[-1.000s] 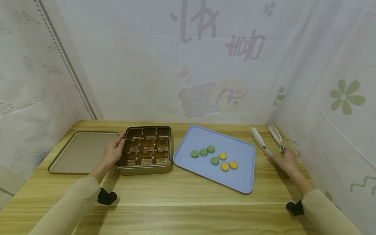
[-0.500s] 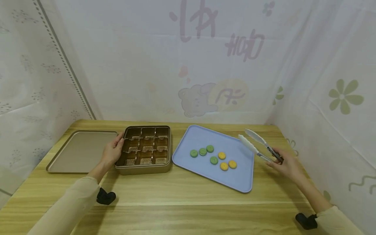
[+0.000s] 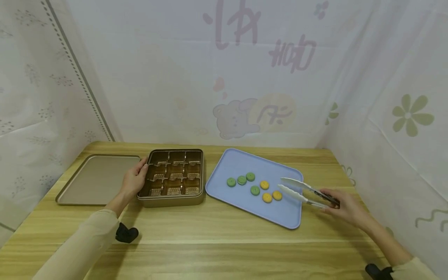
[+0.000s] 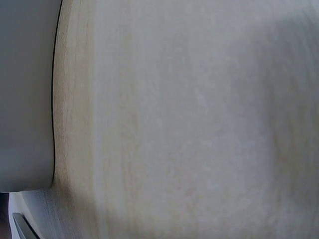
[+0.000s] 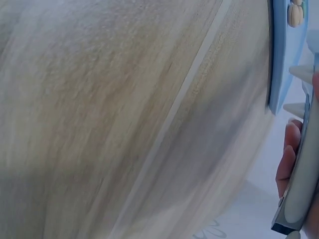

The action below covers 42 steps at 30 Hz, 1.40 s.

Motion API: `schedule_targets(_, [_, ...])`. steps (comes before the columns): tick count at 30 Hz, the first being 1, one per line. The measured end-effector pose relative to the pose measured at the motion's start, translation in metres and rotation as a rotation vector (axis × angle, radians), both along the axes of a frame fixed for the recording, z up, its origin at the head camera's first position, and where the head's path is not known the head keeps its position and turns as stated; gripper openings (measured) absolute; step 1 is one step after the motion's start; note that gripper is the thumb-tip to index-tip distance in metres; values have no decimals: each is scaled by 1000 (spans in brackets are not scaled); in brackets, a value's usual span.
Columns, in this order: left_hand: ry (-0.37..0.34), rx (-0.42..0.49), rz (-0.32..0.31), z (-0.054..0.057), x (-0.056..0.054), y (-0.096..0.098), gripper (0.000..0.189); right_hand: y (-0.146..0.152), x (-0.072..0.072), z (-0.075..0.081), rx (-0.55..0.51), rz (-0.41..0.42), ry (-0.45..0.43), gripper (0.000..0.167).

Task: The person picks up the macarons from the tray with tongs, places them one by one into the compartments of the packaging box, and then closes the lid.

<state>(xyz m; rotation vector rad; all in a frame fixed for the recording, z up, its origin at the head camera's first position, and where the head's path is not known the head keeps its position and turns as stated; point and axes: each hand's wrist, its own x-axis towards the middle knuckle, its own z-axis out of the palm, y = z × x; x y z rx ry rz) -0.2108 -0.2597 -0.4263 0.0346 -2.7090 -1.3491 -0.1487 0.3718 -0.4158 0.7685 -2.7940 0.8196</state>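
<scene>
— Tongs (image 3: 311, 189): where were they?

— Over the right side of the blue tray (image 3: 245, 159), handle toward the person, tips apart and just beside the rightmost yellow macaron (image 3: 277, 195). I couldn't tell how high above the tray they hung.

— And the right hand (image 3: 344, 208)?

— It gripped the tongs near the handle end, fingers curled round the arms. The right wrist view caught some of those fingers, bent along the pale handle.

— How about the left hand (image 3: 135, 179)?

— Its fingers lay fairly straight against the left side of the bronze box (image 3: 171, 202), touching it near the rim. Nothing was clasped there that I could see, though part of the hand was hidden.

— What did that box have inside?

— Nine brown compartments, three by three. A flat bronze tray (image 3: 99, 179) lay to its left on the wooden table (image 3: 224, 252).

— Which sweets were on the blue tray?

— Three yellow macarons, nearer the tongs, and four green macarons (image 3: 242, 180) mostly farther left.
</scene>
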Motion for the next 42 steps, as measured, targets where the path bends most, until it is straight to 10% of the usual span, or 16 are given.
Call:
schedule_targets(11, [-3,-7,0,0,0,0,50,2,7,6,33,70,-80,53])
schedule_targets(42, [-17,1,10,0,1,0,51,-2,9,0,123,65,54,53])
